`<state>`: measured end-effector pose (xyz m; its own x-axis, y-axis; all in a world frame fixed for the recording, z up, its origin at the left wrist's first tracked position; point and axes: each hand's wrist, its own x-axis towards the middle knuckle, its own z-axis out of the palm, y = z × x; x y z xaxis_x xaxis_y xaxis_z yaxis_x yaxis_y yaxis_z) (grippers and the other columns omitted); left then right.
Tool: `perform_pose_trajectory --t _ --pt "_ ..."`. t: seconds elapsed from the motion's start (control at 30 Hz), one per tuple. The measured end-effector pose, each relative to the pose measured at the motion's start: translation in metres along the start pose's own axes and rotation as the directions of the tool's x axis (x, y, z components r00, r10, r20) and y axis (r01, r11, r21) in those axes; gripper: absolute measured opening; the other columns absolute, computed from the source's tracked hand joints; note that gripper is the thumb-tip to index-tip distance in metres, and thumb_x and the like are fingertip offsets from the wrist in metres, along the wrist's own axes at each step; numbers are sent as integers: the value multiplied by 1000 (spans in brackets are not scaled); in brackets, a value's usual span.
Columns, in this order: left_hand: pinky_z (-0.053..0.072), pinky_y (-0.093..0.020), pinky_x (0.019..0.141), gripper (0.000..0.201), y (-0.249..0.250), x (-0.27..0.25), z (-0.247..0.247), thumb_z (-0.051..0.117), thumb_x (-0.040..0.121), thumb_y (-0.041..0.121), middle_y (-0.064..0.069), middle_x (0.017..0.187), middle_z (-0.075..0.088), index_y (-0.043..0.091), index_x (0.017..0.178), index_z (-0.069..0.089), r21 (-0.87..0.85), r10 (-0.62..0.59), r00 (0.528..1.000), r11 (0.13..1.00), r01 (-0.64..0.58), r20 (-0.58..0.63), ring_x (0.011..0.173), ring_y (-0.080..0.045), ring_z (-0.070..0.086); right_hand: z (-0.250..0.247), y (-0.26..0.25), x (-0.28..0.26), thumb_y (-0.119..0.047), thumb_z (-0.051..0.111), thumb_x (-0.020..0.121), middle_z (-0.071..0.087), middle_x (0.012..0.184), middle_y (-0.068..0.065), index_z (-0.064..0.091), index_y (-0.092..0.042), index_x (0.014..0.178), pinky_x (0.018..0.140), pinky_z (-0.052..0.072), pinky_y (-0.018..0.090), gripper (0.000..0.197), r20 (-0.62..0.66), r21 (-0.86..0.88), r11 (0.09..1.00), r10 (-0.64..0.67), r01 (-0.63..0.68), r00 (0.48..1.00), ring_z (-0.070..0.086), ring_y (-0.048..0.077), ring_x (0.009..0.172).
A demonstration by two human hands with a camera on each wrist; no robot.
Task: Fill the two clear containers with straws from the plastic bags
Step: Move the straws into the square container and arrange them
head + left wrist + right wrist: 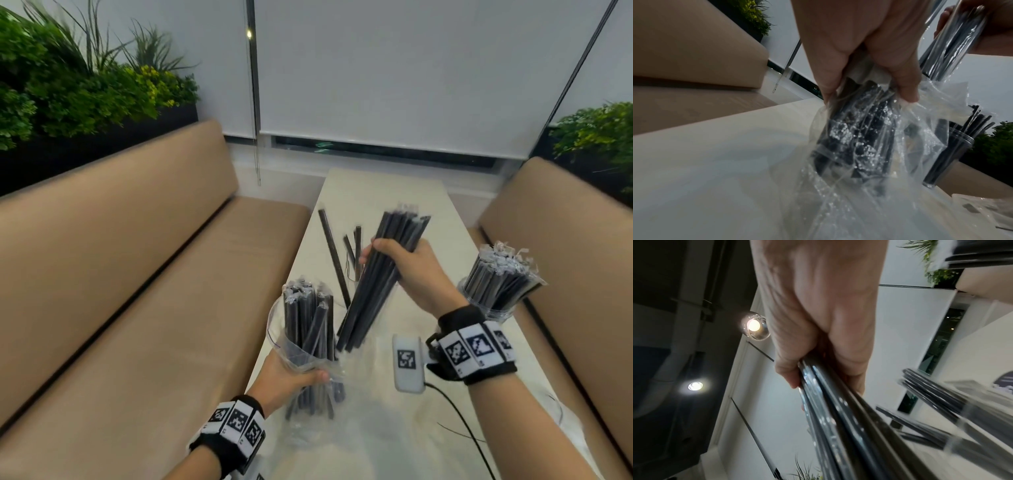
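Head view: two hands (416, 270) (284, 375), two containers (488, 305) (356, 277).

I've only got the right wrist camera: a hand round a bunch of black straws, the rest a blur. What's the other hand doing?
Observer: The left hand grips a clear plastic bag with black straws in it, held upright by the left edge of the table.
Operator: Is either container full?
Observer: The container beside the right wrist is packed with wrapped straws.
Operator: And the other one?
Observer: Only a few straws stand mid-table, beyond the bunch that the right hand holds. Their container is hard to make out.
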<state>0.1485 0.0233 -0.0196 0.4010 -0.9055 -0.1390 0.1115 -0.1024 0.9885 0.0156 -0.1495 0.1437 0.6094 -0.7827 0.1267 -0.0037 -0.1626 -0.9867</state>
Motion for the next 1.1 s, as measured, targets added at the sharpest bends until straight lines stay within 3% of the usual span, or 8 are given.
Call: perform_pose_trajectory --t 0.17,0.27,0.37,0.5,0.63,0.8,0.93,1.1 --pt "55 -12 73 60 10 6 -2 82 70 -2 -4 103 76 13 122 57 63 23 1000 998 -23 3 95 -11 73 -13 -17 15 -8 59 94 72 86 13 63 4 102 70 62 34 14 -24 58 998 40 -39 999 73 20 77" --pt "55 -24 91 71 15 14 0 85 69 5 1 117 71 23 130 53 154 55 996 986 -66 73 108 -10 68 -8 4 18 -20 75 78 73 97 20 58 7 115 89 56 45 49 63 -87 966 250 -244 966 68 25 91" --pt "53 -36 99 76 18 20 3 85 68 10 2 120 70 35 130 49 228 65 986 969 -100 157 110 -11 67 0 34 16 -18 74 75 61 95 16 59 -2 102 76 50 38 35 145 -199 900 419 -389 896 59 25 86" --pt "51 -38 101 86 17 20 5 88 63 17 4 122 69 32 136 44 261 63 978 959 -114 197 113 -11 65 -2 70 23 -36 77 58 49 93 5 55 10 115 89 51 48 76 91 -293 858 465 -423 881 48 21 84" --pt "53 -36 99 75 16 18 7 86 66 15 3 119 70 29 130 49 263 61 981 959 -109 184 110 -11 67 -6 68 19 -40 76 52 59 111 10 54 -1 122 99 47 44 84 22 -289 843 479 -453 877 57 26 105" --pt "57 -24 86 71 12 9 -3 84 69 4 2 114 73 23 129 51 216 24 989 975 -56 149 107 -15 69 -7 43 6 -11 65 81 71 85 21 62 4 99 81 54 45 23 34 -186 855 499 -485 866 66 35 80" --pt "53 -9 68 64 11 -2 -16 81 68 -7 10 92 77 12 123 57 191 -24 997 982 9 77 89 1 71 -17 33 3 -3 57 88 73 92 31 62 16 104 75 61 41 26 37 -125 877 471 -463 882 69 31 75" --pt "57 -17 77 62 4 -3 -26 85 63 -1 9 97 77 16 118 61 156 -52 998 987 47 29 91 -5 72 -25 1 12 -4 55 93 72 86 20 56 6 103 67 63 32 14 -53 91 939 338 -333 940 71 24 71"
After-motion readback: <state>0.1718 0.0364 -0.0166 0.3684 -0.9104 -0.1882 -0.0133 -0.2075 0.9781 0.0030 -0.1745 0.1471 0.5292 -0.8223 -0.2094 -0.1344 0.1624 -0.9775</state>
